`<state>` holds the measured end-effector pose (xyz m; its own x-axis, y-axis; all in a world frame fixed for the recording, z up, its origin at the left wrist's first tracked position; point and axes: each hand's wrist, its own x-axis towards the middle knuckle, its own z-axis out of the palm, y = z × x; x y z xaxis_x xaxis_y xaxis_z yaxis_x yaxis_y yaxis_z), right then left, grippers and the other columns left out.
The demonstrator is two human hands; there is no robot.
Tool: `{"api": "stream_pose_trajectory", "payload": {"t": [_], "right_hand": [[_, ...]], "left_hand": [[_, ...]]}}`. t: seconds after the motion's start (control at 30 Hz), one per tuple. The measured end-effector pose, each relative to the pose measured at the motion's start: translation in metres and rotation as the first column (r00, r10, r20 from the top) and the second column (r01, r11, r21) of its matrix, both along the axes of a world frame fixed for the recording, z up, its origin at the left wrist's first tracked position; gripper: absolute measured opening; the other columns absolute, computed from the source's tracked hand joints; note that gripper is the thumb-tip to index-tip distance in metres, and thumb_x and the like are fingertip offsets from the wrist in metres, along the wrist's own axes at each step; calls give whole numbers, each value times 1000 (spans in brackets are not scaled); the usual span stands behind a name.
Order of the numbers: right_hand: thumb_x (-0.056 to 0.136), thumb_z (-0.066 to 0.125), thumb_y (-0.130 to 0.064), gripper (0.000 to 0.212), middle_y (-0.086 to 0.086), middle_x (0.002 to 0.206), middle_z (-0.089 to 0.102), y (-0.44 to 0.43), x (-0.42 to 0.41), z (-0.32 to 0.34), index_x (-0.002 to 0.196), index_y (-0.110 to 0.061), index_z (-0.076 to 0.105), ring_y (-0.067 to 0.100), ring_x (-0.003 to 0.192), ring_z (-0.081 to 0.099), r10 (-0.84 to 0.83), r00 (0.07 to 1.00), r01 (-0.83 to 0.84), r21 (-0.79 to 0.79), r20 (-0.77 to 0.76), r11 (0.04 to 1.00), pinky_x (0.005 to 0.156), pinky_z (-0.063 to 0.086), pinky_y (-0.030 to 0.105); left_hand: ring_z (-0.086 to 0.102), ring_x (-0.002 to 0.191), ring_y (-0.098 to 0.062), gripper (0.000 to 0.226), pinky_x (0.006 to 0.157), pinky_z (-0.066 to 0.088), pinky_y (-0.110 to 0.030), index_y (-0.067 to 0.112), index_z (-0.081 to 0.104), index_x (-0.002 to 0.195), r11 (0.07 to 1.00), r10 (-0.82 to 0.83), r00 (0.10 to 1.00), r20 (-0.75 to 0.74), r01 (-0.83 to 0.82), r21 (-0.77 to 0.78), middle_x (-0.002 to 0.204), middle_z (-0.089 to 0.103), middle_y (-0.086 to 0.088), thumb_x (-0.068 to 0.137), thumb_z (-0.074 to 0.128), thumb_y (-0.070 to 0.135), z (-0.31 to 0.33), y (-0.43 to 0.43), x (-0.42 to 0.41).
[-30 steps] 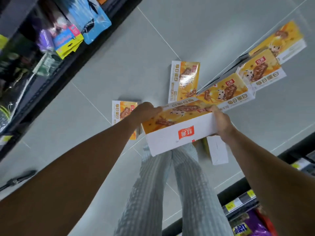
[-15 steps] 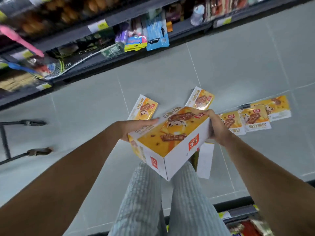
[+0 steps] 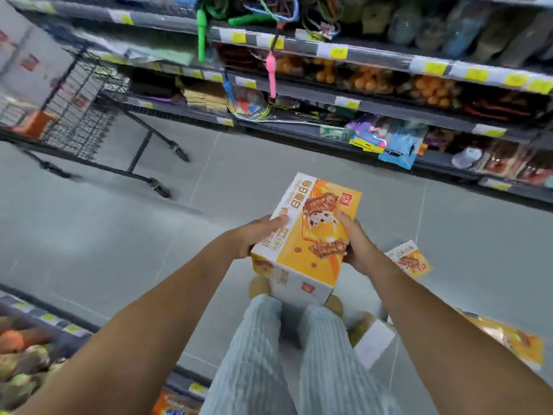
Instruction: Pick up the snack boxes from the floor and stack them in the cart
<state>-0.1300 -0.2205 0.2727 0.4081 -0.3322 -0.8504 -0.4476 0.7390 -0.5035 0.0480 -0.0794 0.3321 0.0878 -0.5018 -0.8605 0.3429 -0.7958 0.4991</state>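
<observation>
**Box lifted and turned toward the cart**

Half a second ago the view looked down at the floor and the boxes lying there. Now it has swung up and left, and the wire cart (image 3: 74,115) has come into sight at the far left, in front of the long store shelves (image 3: 374,94).

The floor (image 3: 89,235) is big, grey and tiled. The cart stands on it, well apart from the hands.

The step in hand looks like carrying. Next, the box likely needs to travel left to the cart and be set down flat, so more can stack on top.

The snack box (image 3: 305,238) is held in the air above the person's legs, between both hands. It is orange and yellow with a white side, and shows nutty bars and a speckled egg. It is tilted, with its picture side up.

The left hand (image 3: 254,236) has its grip closed on the left edge. The right hand (image 3: 354,244) has its grip closed on the right edge.

Another box (image 3: 410,260) lies on the floor just right of the right wrist.
</observation>
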Motion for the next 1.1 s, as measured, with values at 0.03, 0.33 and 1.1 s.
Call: {"api": "stream_pose_trajectory", "payload": {"t": [0.03, 0.33, 1.1], "right_hand": [[55, 70, -80, 96, 3, 129, 62, 9, 15, 2, 136, -38, 42, 31, 108, 66, 43, 999, -43, 32, 2, 999, 90, 51, 59], [49, 76, -75, 85, 4, 107, 75, 99, 171, 36, 120, -30, 64, 31, 96, 72, 328, 944, -323, -127, 21, 938, 92, 52, 53], [73, 70, -52, 67, 11, 110, 73, 285, 555, 125, 129, -18, 57, 33, 98, 70, 596, 746, -528, -281, 297, 801, 95, 52, 49]], "left_hand": [[71, 80, -13, 25, 77, 58, -31, 26, 58, 110, 997, 71, 997, 20, -71, -14, 95, 73, 3, 96, 47, 44, 4, 13, 6], [69, 99, -25, 36, 92, 54, -45, 26, 59, 117, 861, 508, 847, 155, -498, -100, 110, 72, -4, 90, 56, 49, 25, 140, 101], [68, 74, -16, 24, 64, 56, -25, 19, 61, 110, 464, 886, 412, 215, -806, -368, 91, 71, -2, 93, 57, 36, 119, 339, 407]]}}
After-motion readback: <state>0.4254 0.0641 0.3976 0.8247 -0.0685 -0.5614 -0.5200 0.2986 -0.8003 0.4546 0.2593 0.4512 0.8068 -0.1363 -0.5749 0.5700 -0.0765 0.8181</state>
